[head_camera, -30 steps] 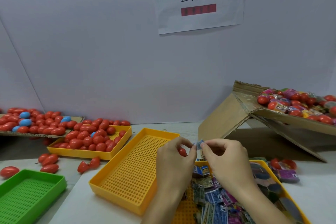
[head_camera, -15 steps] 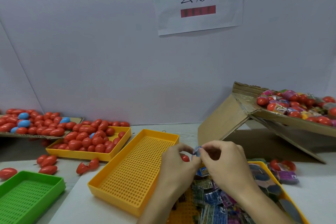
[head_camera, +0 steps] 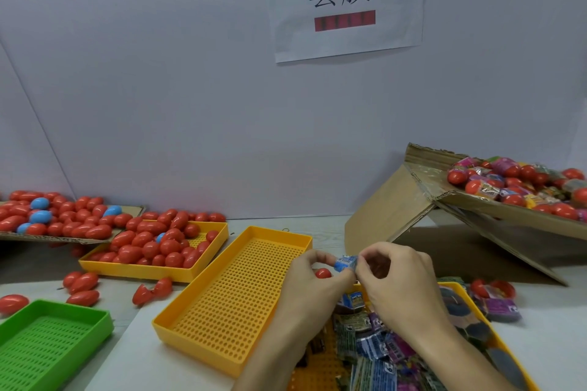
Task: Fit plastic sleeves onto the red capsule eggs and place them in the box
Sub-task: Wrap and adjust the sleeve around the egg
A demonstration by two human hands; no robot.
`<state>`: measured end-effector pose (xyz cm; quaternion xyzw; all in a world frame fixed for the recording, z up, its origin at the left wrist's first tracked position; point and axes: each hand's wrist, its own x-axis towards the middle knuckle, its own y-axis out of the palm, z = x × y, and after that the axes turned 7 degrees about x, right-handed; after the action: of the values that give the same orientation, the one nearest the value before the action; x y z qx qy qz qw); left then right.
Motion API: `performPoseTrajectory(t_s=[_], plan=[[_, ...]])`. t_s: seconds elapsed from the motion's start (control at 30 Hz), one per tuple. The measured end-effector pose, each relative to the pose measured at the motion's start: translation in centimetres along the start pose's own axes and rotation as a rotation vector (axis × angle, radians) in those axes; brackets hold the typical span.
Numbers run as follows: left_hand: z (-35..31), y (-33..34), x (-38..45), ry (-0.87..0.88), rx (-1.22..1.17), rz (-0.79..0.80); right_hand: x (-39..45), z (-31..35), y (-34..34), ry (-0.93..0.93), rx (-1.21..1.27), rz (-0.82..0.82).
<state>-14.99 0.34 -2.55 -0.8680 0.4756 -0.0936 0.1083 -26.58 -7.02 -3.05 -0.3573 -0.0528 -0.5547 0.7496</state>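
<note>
- Blue plastic sleeve (head_camera: 345,263) sits pinched between both hands, just above the near end of the empty yellow tray (head_camera: 235,298), which serves as the landmark.
- Left hand (head_camera: 313,284) curls its thumb and forefinger onto the sleeve's left edge while a red capsule egg (head_camera: 323,273) peeks out from under its fingers; by my reading the egg is tucked there so it is ready once the sleeve is open.
- Right hand (head_camera: 394,282) pinches the sleeve's right edge with fingers bent in tight; the two opposed grips look meant to rub or pull the flat film open into a tube.
- Loose printed sleeves (head_camera: 378,346) lie heaped in a second yellow tray just right of the landmark, under the wrists, likely kept there for short reaches.
- Bare red eggs (head_camera: 152,247) fill another yellow tray left of and behind the landmark.
- Tilted cardboard box (head_camera: 422,197) stands well to the landmark's right, holding sleeved eggs; its slope probably lets finished ones be dropped in easily.
- Fitting has not yet started on this egg.
</note>
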Motion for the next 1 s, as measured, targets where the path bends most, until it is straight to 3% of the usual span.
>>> performPoseTrajectory(t_s=[0.33,0.6,0.83,1.0], plan=[[0.0,-0.1,0.1,-0.009,-0.061,-0.011,-0.1,0.4,-0.1,-0.152,0.036,-0.041],[0.4,0.0,0.4,-0.002,-0.057,-0.054,-0.1,-0.2,0.2,-0.142,0.083,-0.004],[0.3,0.1,0.3,-0.002,-0.063,-0.041,-0.1,-0.4,0.4,-0.061,0.135,0.096],[-0.1,-0.1,0.0,-0.020,-0.127,-0.017,0.1,0.2,0.0,0.086,0.422,0.069]])
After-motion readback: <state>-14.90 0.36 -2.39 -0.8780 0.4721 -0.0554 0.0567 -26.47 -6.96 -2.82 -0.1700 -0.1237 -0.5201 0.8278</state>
